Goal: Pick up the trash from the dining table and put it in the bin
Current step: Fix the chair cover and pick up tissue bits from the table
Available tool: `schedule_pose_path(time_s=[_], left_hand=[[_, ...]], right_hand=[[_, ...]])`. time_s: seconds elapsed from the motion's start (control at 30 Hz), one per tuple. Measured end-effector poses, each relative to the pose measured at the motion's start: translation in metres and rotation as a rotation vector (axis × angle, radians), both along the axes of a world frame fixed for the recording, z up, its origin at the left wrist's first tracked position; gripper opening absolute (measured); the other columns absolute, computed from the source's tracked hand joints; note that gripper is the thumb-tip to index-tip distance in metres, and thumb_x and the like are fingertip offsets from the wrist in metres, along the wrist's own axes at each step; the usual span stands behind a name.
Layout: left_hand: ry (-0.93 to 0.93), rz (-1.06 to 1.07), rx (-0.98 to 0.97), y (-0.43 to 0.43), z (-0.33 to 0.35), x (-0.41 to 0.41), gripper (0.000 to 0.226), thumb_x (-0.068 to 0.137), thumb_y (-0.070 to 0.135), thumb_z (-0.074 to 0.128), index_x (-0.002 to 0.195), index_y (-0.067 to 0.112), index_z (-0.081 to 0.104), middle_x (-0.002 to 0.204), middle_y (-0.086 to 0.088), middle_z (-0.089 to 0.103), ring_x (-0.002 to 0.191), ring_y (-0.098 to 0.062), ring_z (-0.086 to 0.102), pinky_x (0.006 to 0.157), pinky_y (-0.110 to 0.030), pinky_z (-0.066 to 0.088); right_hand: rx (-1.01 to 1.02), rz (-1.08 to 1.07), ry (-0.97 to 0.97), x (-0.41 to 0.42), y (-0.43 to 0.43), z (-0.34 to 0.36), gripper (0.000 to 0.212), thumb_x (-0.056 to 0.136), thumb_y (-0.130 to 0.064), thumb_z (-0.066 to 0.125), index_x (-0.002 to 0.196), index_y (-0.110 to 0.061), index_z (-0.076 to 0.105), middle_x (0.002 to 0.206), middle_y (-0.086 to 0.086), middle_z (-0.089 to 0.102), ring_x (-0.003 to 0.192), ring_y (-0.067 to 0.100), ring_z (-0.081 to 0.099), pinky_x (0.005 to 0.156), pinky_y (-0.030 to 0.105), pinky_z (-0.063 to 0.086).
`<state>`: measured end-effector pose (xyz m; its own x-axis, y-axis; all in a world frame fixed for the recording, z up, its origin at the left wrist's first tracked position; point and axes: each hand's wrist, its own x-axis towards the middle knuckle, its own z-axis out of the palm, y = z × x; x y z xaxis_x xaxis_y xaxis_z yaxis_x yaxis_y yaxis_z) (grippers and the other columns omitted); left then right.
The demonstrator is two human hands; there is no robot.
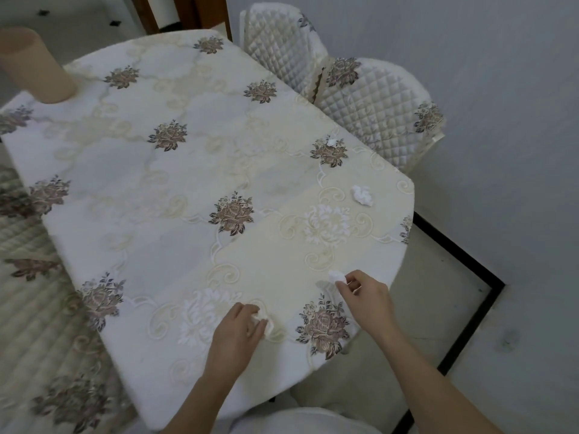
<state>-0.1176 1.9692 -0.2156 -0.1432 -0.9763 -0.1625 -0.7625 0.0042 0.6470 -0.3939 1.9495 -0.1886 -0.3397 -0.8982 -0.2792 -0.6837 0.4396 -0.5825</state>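
The dining table (175, 183) wears a cream cloth with brown flower prints. My left hand (236, 332) grips a crumpled white tissue (262, 321) near the table's front edge. To its right, my right hand (365, 296) pinches a second white tissue wad (336, 276) just above the cloth. A third crumpled tissue (362, 195) lies loose near the right edge. A small white scrap (332, 141) sits farther back on a flower print. No bin is in view.
A beige cylinder (34, 67) stands at the table's far left corner. Two quilted white chairs (369, 101) stand behind the right side, against a pale wall. Another covered seat (40, 324) is at the left. Tiled floor with a black border (470, 314) lies to the right.
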Motion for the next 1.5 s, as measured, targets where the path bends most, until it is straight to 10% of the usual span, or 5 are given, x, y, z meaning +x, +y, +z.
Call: schedule_pose_path(time_s=[0.73, 1.5], left_hand=[[0.416, 0.39, -0.274, -0.02, 0.131, -0.043, 0.011, 0.088, 0.026, 0.071, 0.098, 0.024, 0.066, 0.096, 0.011, 0.064, 0.074, -0.006, 0.059, 0.063, -0.024, 0.047], [0.196, 1.323, -0.537, 0.243, 0.154, 0.124, 0.023, 0.087, 0.02, 0.072, 0.088, 0.04, 0.061, 0.088, 0.01, 0.065, 0.071, -0.005, 0.059, 0.062, -0.017, 0.047]], right_hand=[[-0.413, 0.025, -0.343, 0.038, -0.013, 0.114, 0.012, 0.088, -0.034, 0.07, 0.084, -0.024, 0.065, 0.068, -0.007, 0.065, 0.065, 0.005, 0.059, 0.062, 0.022, 0.047], [-0.264, 0.95, -0.567, 0.296, 0.093, 0.125, 0.016, 0.087, -0.036, 0.07, 0.079, -0.023, 0.065, 0.068, -0.008, 0.066, 0.068, 0.005, 0.061, 0.058, 0.011, 0.041]])
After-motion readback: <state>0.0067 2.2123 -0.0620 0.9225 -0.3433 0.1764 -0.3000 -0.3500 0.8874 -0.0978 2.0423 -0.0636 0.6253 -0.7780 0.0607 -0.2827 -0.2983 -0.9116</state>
